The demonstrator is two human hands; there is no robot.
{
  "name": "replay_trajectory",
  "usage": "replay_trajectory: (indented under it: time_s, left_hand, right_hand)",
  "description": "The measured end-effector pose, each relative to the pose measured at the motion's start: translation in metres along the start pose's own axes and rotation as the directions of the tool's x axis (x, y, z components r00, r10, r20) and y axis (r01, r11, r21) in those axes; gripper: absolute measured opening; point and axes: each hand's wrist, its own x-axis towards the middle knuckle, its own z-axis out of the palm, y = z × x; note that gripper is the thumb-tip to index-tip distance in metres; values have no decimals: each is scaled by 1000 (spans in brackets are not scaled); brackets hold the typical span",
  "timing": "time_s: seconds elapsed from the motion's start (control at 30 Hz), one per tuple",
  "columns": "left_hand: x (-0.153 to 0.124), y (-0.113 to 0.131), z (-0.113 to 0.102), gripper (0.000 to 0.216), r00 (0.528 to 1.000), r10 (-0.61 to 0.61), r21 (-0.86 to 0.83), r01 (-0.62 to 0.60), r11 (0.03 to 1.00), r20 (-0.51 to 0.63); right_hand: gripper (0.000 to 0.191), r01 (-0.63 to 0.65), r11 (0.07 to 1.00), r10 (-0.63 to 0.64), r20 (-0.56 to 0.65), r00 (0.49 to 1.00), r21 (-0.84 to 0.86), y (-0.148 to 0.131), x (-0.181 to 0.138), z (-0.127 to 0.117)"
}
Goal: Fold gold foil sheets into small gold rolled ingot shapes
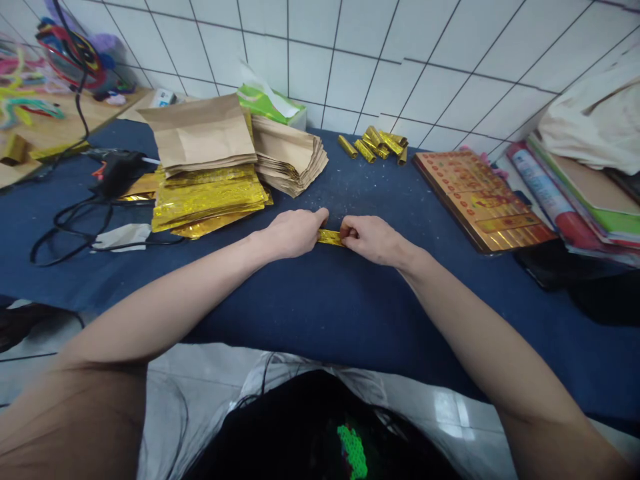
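Between my two hands a narrow piece of shiny gold paper (331,237), flat or rolled, lies low over the blue cloth (320,293). My left hand (296,232) is closed on its left end, the thumb raised on top. At the other end my right hand (369,238) pinches it with curled fingers. Beyond my hands, by the wall, several rolled gold paper tubes (377,143) lie in a loose pile. To the left is a stack of gold foil sheets (210,197), with brown paper sheets (203,133) on top and another brown stack (290,153) beside it.
A black glue gun (120,170) with its cord lies at the left, near a white scrap (123,237). A green tissue pack (270,103) stands against the tiled wall. On the right are a decorated gold-red box (480,197) and piled books (590,187).
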Motion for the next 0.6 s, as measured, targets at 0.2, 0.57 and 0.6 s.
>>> replay_trajectory:
  time_s: [0.2, 0.57, 0.6]
  left_hand:
    - [-1, -1, 2, 17, 1000, 15, -32, -16, 999, -27]
    - [-4, -2, 4, 14, 991, 77, -86, -86, 993, -106]
    - [-4, -3, 4, 13, 990, 90, -91, -100, 991, -110]
  right_hand:
    - [11, -10, 994, 5, -48, 999, -108, 2, -6, 4]
    - [12, -31, 984, 15, -91, 996, -175, 5, -10, 4]
    - [11, -22, 984, 6, -91, 996, -175, 5, -10, 4]
